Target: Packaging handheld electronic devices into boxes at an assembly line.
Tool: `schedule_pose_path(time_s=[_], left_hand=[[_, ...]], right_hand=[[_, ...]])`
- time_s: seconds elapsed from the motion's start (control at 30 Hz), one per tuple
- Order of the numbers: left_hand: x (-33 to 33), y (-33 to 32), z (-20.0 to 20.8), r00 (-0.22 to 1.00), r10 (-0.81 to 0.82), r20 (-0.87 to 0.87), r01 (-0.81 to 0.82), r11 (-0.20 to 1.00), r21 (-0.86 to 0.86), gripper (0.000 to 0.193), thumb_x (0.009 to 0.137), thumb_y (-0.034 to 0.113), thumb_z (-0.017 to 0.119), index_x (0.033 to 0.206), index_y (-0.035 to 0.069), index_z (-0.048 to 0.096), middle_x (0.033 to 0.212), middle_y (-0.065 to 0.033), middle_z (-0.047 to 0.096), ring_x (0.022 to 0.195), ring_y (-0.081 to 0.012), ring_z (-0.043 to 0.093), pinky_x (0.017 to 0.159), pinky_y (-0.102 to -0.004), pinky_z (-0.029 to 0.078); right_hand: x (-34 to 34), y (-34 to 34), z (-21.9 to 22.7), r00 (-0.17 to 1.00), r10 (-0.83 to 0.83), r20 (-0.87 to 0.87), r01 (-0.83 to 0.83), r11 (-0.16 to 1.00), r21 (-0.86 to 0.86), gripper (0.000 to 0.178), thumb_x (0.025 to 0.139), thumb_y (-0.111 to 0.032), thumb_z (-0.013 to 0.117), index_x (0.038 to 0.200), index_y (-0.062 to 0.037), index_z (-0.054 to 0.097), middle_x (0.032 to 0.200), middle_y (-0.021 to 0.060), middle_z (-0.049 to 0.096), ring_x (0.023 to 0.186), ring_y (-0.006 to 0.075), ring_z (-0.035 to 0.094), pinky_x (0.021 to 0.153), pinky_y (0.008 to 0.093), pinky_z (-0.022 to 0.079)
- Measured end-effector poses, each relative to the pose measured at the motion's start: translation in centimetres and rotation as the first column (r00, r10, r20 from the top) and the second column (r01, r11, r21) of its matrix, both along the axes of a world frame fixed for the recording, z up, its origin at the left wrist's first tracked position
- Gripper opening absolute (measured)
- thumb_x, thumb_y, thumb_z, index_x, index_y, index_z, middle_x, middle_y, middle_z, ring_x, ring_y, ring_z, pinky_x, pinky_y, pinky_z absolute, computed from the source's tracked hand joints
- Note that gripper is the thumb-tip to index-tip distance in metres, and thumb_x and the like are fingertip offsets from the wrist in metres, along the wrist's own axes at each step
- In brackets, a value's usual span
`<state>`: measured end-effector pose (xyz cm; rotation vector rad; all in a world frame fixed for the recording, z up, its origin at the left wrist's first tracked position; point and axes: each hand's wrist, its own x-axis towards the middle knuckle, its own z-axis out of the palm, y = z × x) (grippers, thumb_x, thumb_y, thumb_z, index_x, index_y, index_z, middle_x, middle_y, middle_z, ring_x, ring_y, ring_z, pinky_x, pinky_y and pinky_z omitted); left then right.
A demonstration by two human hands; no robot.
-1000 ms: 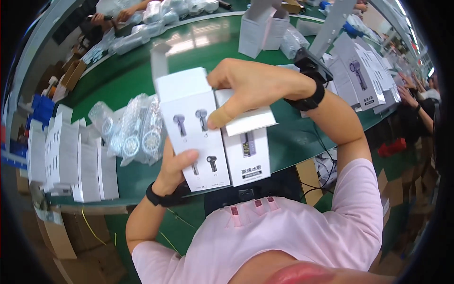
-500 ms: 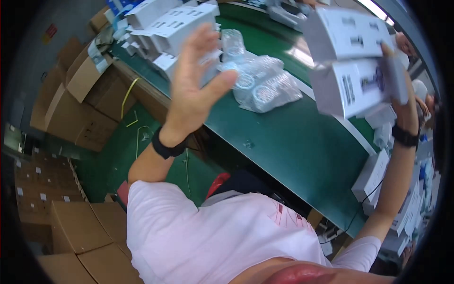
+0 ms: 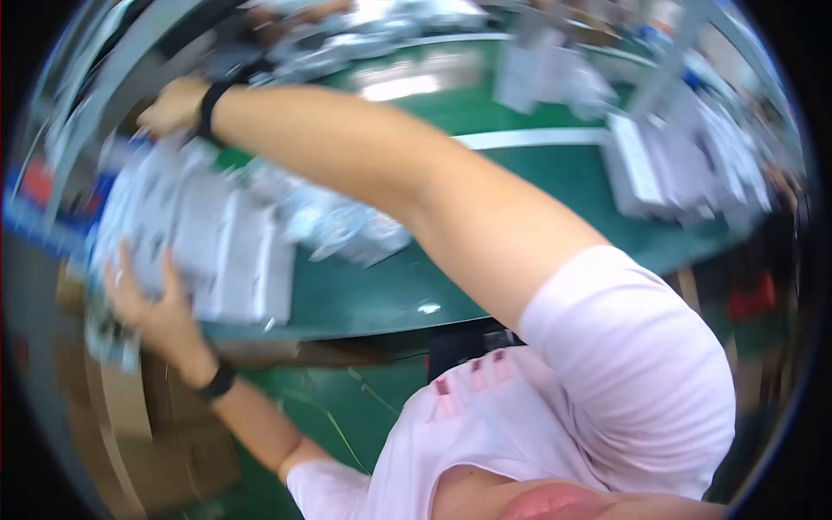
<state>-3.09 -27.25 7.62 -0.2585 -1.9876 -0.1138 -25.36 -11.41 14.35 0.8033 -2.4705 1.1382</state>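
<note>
White boxes (image 3: 208,251) stood in a row at the left end of the green worktop (image 3: 485,269), near its front corner. They looked light and stiff, slightly slippery, easily dented; their long sides seemed the best hold. The left hand (image 3: 159,314) was spread open at their near side; the right hand (image 3: 178,106), at their far end, was too blurred to tell its grip. Plastic-wrapped bundles (image 3: 347,230) lay beside them, brown cartons (image 3: 156,451) below.
</note>
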Motion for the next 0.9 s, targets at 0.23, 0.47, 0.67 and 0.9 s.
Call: schedule_pose_path(time_s=[0.23,0.47,0.67,0.9], left_hand=[[-1.5,-0.9,-0.5,0.993,0.064,-0.095,-0.076,0.988,-0.134,0.041,0.089,0.025,0.070,0.129,0.018,0.063,0.143,-0.0152,0.046,0.130,-0.0338,0.044,0.102,-0.0472,0.043],[2.6,5.8,0.6,0.994,-0.049,-0.097,0.052,0.998,0.028,0.052,0.090,0.023,0.070,0.138,0.013,0.054,0.149,-0.0154,0.040,0.138,-0.0335,0.036,0.111,-0.0489,0.031],[7.7,8.0,3.6,0.994,-0.080,-0.071,0.077,0.996,-0.052,0.054,0.083,0.015,0.073,0.135,0.007,0.056,0.146,-0.0158,0.045,0.136,-0.0336,0.037,0.115,-0.0464,0.024],[7.1,3.3,3.2,0.990,-0.086,-0.108,0.113,0.955,0.275,0.084,0.076,0.032,0.081,0.144,0.005,0.041,0.145,-0.0213,0.041,0.137,-0.0369,0.035,0.112,-0.0447,0.027]], right_hand=[[14.8,34.2,-1.0,0.758,-0.619,-0.205,0.620,0.587,0.520,0.061,0.075,-0.036,0.075,0.123,-0.0037,0.057,0.110,0.0205,0.063,0.100,0.0355,0.061,0.085,0.0459,0.048],[20.2,55.9,-6.9,0.771,-0.622,-0.137,0.557,0.555,0.618,0.064,0.069,-0.029,0.078,0.128,-0.0172,0.056,0.123,0.0205,0.061,0.114,0.0361,0.058,0.096,0.0436,0.046],[15.4,53.2,-8.3,0.781,-0.591,-0.204,0.550,0.496,0.672,0.072,0.076,-0.041,0.076,0.137,-0.0126,0.051,0.134,0.0161,0.057,0.120,0.0372,0.055,0.100,0.0450,0.044],[18.6,45.4,4.4,0.859,-0.512,-0.010,0.493,0.822,0.285,0.058,0.080,-0.042,0.075,0.127,-0.0096,0.061,0.110,0.0153,0.065,0.099,0.0277,0.066,0.090,0.0397,0.050]])
